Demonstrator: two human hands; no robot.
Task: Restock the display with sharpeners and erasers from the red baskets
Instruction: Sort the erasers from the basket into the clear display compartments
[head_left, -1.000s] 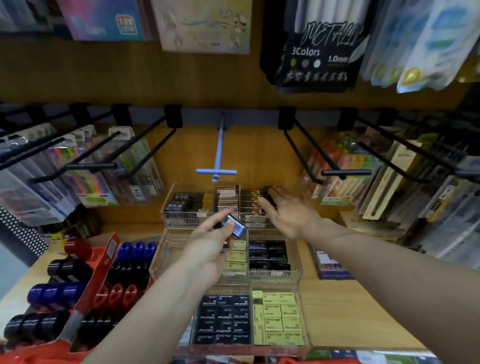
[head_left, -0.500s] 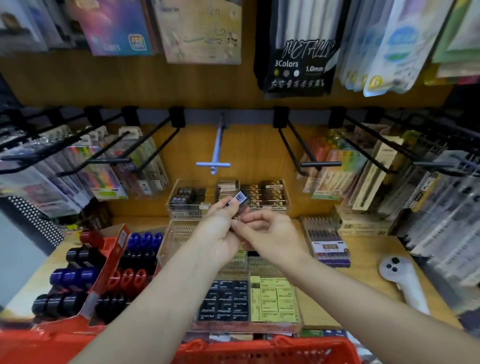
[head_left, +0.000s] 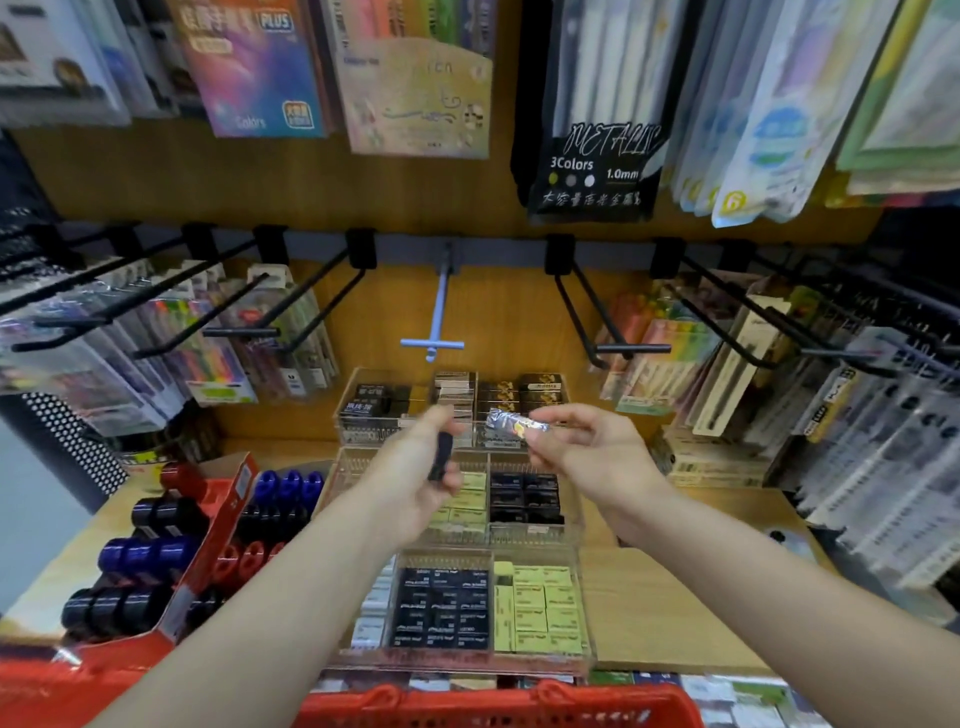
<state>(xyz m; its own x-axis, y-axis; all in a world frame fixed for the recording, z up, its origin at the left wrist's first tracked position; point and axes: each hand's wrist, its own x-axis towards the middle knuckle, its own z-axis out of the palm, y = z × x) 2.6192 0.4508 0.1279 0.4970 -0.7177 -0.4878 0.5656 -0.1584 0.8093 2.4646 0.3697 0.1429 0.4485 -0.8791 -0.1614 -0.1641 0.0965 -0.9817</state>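
Note:
My left hand (head_left: 415, 478) grips a small dark eraser (head_left: 442, 460) above the middle clear tray (head_left: 571, 499). My right hand (head_left: 587, 452) pinches a blurred silvery wrapped eraser (head_left: 517, 423) just in front of the rear tray (head_left: 358, 384). The two hands are apart, about a hand's width. Three clear stepped trays hold black and yellow erasers; the nearest tray (head_left: 587, 623) is full. A red basket rim (head_left: 493, 706) runs along the bottom edge.
A red cardboard box (head_left: 208, 561) of blue, black and red round sharpeners sits at the left. Black hooks (head_left: 322, 291) and a light blue hook (head_left: 439, 322) jut out overhead. Packaged pens hang on both sides. Boxed stationery (head_left: 711, 457) lies at the right.
My hands met over the trays half a second ago and have drawn apart. The right hand now holds a silvery eraser; the left keeps a dark one. The view tilted upward.

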